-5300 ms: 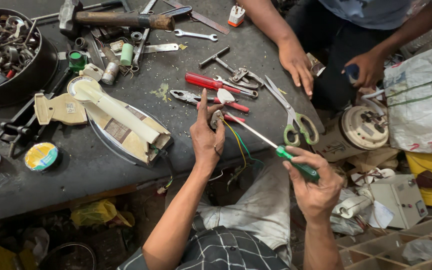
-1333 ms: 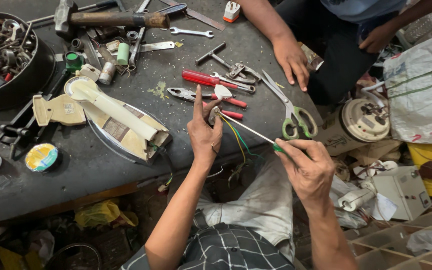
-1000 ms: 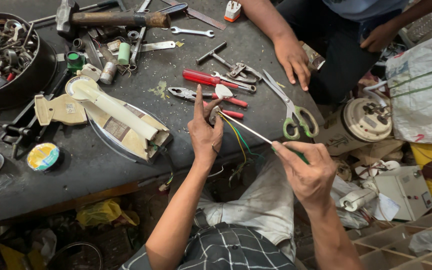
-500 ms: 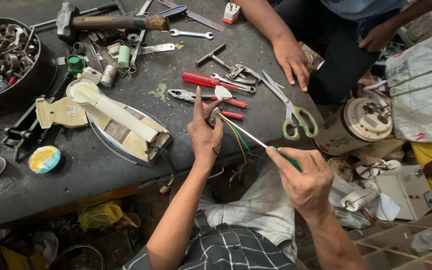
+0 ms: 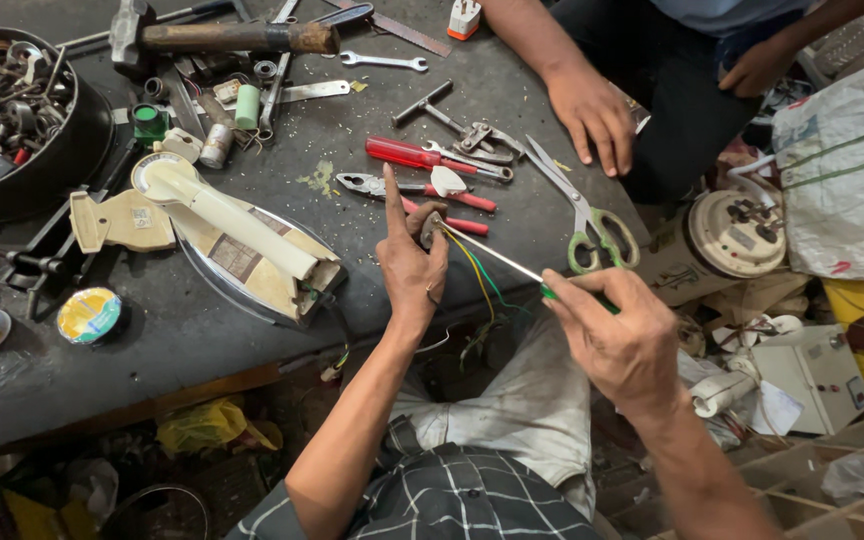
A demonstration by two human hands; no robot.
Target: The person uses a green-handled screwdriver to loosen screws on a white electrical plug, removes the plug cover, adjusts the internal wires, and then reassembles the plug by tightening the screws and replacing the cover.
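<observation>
A: Now, left hand [image 5: 410, 262]?

B: Raised over the near edge of the desk [image 5: 252, 330], index finger pointing up. Grip clenched on a small part [image 5: 432, 226] between thumb and fingers. Yellow and green wires [image 5: 474, 272] trail from the part down toward the lap.

A: Right hand [image 5: 617, 340]?

B: Right of the left hand, off the desk edge. Grip clenched on a green-handled screwdriver [image 5: 542, 281]; the thin shaft runs up and left, tip at the part.

A: Where is the part relative to the desk?

B: Held just above it, near the red-handled pliers [image 5: 422, 192].

A: Surroundings?

B: Scissors [image 5: 582, 215] with green loops lie right of the pliers. A cream fan base [image 5: 222, 235] rests left of the left hand. Hammer [image 5: 222, 38] at the far edge, black bowl [image 5: 52, 160] of metal scrap far left. Another person's hand [image 5: 592, 112] lies flat on the desk's far right side.
</observation>
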